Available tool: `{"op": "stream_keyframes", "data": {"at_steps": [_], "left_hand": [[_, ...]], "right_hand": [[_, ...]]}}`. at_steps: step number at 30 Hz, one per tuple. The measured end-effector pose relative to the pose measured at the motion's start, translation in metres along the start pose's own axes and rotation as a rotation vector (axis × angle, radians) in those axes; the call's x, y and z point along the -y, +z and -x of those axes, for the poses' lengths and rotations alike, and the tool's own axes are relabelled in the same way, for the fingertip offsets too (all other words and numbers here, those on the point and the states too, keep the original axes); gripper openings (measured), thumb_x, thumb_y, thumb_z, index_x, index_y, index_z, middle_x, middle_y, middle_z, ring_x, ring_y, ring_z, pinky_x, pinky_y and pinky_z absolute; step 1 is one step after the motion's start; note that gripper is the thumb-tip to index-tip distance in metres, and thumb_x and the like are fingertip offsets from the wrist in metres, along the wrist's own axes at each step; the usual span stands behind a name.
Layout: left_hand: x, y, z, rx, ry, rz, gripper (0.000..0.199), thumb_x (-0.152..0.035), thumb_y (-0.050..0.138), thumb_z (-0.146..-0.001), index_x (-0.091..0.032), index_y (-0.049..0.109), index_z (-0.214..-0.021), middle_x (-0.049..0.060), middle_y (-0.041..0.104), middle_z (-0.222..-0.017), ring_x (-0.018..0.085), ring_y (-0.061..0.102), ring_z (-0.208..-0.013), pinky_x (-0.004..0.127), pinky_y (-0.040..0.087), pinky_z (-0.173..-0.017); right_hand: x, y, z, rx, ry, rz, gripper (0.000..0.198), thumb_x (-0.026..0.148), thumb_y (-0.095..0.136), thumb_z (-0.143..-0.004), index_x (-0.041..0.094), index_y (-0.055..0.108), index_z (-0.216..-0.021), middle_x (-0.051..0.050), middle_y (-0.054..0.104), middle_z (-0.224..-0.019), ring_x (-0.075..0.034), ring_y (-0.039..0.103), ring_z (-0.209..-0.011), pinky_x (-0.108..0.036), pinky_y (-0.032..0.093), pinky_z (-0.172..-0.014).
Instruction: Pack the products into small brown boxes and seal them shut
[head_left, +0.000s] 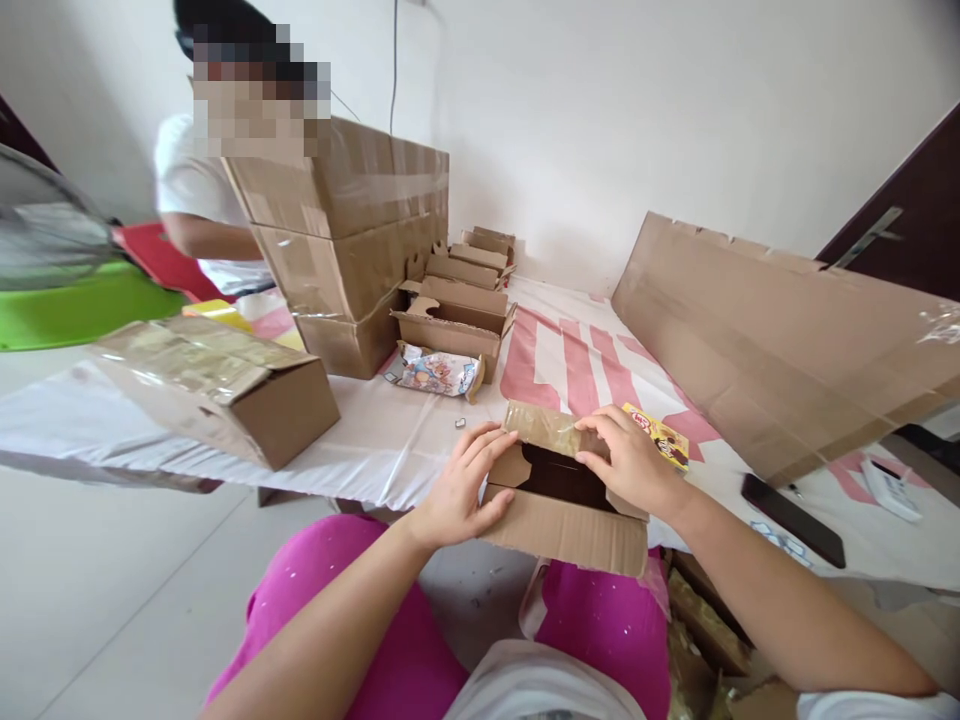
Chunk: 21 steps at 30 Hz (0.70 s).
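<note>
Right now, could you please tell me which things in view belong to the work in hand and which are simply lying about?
In the work:
open box, touched by left hand and right hand

Seemingly just lying about:
phone
yellow packet
patterned packet

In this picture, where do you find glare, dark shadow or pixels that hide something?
Head view, left: glare on tape across a closed box; head view, centre: dark shadow inside the open box; head view, top left: blocky pixels over a person's head.
</note>
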<state>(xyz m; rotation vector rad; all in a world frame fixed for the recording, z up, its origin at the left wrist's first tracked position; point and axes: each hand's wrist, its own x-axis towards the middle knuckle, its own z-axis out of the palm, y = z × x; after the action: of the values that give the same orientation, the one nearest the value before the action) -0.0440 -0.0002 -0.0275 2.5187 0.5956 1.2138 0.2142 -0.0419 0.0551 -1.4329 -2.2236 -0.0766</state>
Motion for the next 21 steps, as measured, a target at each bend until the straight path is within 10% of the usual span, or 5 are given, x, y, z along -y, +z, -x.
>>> {"op": "stream_keyframes", "data": {"at_steps": [21], "left_hand": [[0.004, 0.004, -0.003, -0.019, -0.023, -0.014, 0.06, -0.031, 0.052, -0.09, -0.022, 0.03, -0.145, 0.014, 0.047, -0.134, 0.031, 0.035, -0.129, 0.055, 0.034, -0.107]], "right_hand": [[-0.002, 0.001, -0.018, 0.135, 0.029, -0.009, 0.025, 0.01, 0.063, -0.077, 0.022, 0.058, -0.099, -0.004, 0.061, -0.1, -0.019, 0.06, -0.09, -0.034, 0.051, -0.077]]}}
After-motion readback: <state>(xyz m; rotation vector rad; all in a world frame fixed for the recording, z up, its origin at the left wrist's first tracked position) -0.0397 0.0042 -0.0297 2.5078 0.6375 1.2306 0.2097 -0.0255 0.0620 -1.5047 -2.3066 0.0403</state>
